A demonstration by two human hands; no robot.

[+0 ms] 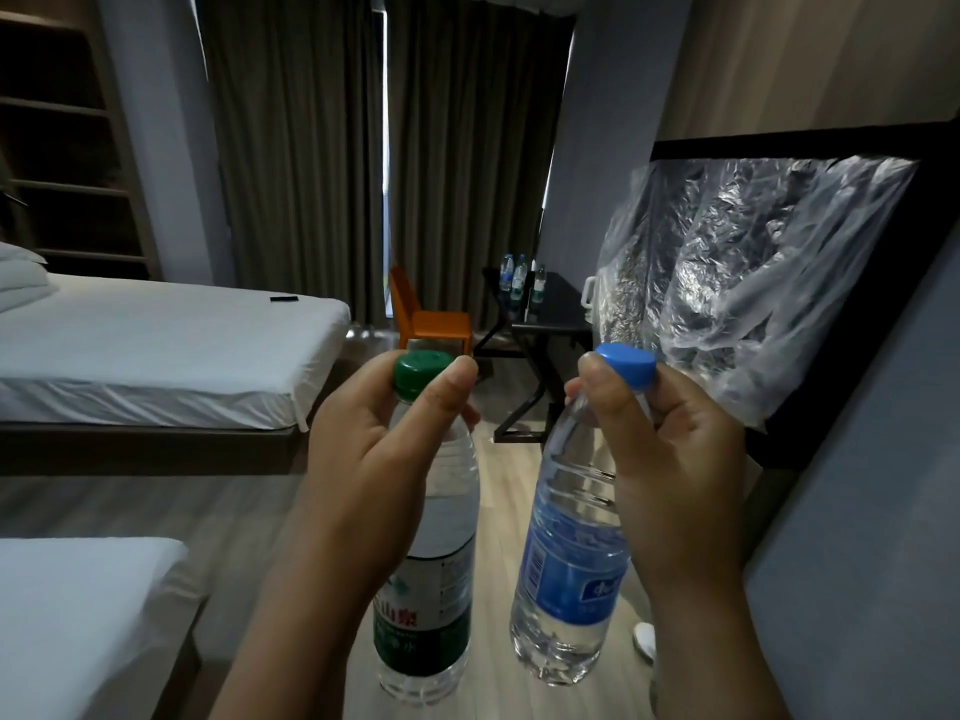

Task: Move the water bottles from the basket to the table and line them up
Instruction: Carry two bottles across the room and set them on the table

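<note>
Bottles fill the near view, two of them, each hanging upright by its neck. The left hand [358, 459] pinches the green-capped bottle [431, 589] just under its ribbed green cap; its label is white above and dark green below, with red Chinese characters of which 山泉 can be read. The right hand [670, 459] pinches the blue-capped bottle [566, 563] below its smooth blue cap; its blue label carries a barcode and a white panel with print too blurred to read. Both are clear ribbed plastic holding water, side by side but apart, over pale wood-plank flooring. Far off, right of an orange chair [431, 317], a dark table [550, 304] bears three more bottles [519, 278] standing close together. Crinkled clear plastic sheeting [753, 272] covers a dark-framed screen at right. Two white-sheeted beds [156, 350] lie at left
</note>
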